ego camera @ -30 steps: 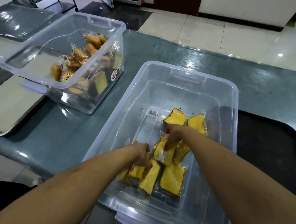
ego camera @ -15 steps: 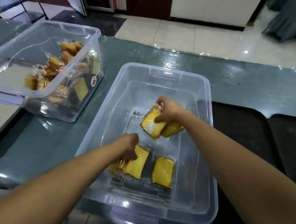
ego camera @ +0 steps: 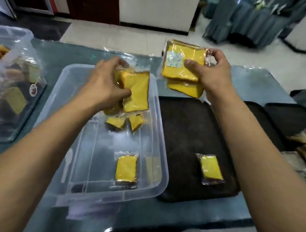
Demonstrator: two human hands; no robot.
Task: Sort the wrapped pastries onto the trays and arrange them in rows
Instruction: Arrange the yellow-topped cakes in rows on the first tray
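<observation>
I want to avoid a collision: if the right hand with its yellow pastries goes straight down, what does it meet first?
Probably the bare far part of the black rectangular tray below the right hand; height unclear.

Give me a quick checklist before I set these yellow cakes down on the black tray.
1. Right hand grips its stack of yellow cakes: ok.
2. Left hand grips its own cakes: ok.
3. Black tray has bare room: ok.
4. One cake on the tray to start a row from: ok.
5. Clear bin emptied: not ok, cakes remain inside.
6. Count in each hand: cannot tell.
</observation>
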